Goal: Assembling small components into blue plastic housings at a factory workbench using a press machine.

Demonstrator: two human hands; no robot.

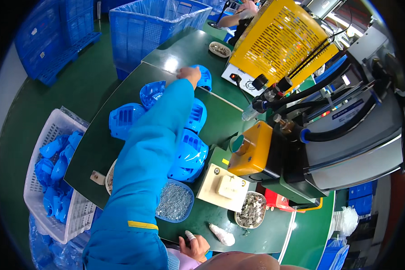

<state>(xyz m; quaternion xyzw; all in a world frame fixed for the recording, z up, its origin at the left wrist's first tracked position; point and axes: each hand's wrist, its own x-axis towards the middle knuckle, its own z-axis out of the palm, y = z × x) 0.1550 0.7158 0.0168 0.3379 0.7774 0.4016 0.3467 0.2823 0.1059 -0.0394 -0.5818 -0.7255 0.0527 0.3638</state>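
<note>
My left arm, in a blue sleeve, stretches over the green table. At its far end my left hand (190, 75) is closed on the edge of a blue plastic shell (204, 78), its fingertips partly hidden. Under and beside the arm lie more vented blue plastic shells (188, 155), several in all. Close to my body, at the near table edge, my right hand (195, 246) is curled, with a white wrap on one finger. Whatever it may hold is hidden. A blue tray of small clear-grey pieces (175, 201) and a white cloth-like bundle (222, 234) lie near it.
A yellow-and-grey machine (252, 150) with black hoses stands at right, beside a cream block fixture (227, 186). Bowls of small metal parts (250, 209) (219, 49) sit on the table. At left is a white crate of blue parts (33, 189); behind, a blue bin (153, 29).
</note>
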